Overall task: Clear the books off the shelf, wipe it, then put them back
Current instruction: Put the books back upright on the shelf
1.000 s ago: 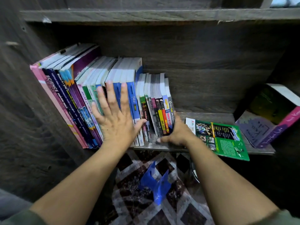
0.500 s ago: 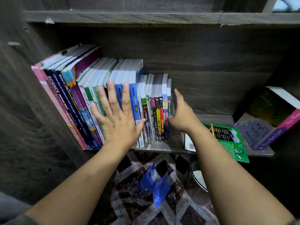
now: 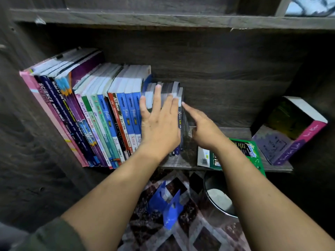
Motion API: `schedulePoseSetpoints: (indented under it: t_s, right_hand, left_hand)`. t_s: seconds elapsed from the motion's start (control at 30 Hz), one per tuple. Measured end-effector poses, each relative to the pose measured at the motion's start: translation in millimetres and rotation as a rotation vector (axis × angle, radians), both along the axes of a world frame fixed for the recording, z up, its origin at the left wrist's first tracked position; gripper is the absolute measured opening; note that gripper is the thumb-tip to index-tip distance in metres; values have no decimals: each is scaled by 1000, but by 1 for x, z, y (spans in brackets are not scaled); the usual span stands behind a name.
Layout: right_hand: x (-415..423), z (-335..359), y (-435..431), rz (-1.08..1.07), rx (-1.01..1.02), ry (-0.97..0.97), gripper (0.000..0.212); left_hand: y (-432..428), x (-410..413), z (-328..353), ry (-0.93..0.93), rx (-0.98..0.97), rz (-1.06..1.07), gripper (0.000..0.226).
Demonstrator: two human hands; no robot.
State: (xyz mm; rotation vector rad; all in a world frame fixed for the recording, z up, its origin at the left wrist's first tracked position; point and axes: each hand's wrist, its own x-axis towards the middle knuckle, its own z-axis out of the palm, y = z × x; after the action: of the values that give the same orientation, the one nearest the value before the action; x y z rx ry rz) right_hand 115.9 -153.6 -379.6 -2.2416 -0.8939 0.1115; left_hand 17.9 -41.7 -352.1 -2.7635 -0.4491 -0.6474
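A row of upright books (image 3: 101,115) fills the left half of the dark wooden shelf (image 3: 183,163), leaning left against the side wall. My left hand (image 3: 159,124) lies flat with straight fingers against the spines of the small books at the row's right end. My right hand (image 3: 204,129) has its fingers extended, touching the side of the last small book (image 3: 179,116). A green book (image 3: 252,154) lies flat on the shelf under my right wrist. A thick purple-and-pink book (image 3: 288,131) leans in the right corner.
The shelf board above (image 3: 163,19) overhangs the books. Below the shelf are a patterned floor mat (image 3: 183,232), a blue plastic piece (image 3: 166,205) and a round metal bin (image 3: 219,196). Bare shelf board shows between the row and the green book.
My left hand slid right from the blue spines onto the small books. My right hand rose from the shelf's front edge to the side of the last book.
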Motion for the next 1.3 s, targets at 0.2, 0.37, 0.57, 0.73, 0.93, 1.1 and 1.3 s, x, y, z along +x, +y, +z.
schedulePoseSetpoints:
  t_s: [0.2, 0.37, 0.57, 0.73, 0.93, 1.1, 1.3]
  right_hand:
    - [-9, 11, -8, 32, -93, -67, 78]
    - [-11, 11, 4, -100, -206, -249, 64]
    - [-10, 10, 11, -127, -148, -306, 48]
    - [-6, 12, 14, -142, -65, -319, 31]
    - [-2, 14, 18, -118, 26, -289, 25]
    - [-10, 14, 33, -26, 56, -185, 43]
    - [-23, 17, 53, 95, 38, -120, 78]
  left_hand:
    - [-4, -1, 5, -171, -130, -48, 41]
    - [-17, -11, 7, -244, -396, -95, 27]
    - [-30, -20, 6, -191, -580, -3, 48]
    - [-23, -18, -9, -111, -574, -2, 84]
    - [-5, -38, 10, -43, -425, -48, 87]
    - [11, -68, 28, 96, -264, 57, 85]
    - [28, -84, 14, 112, -137, 84, 76]
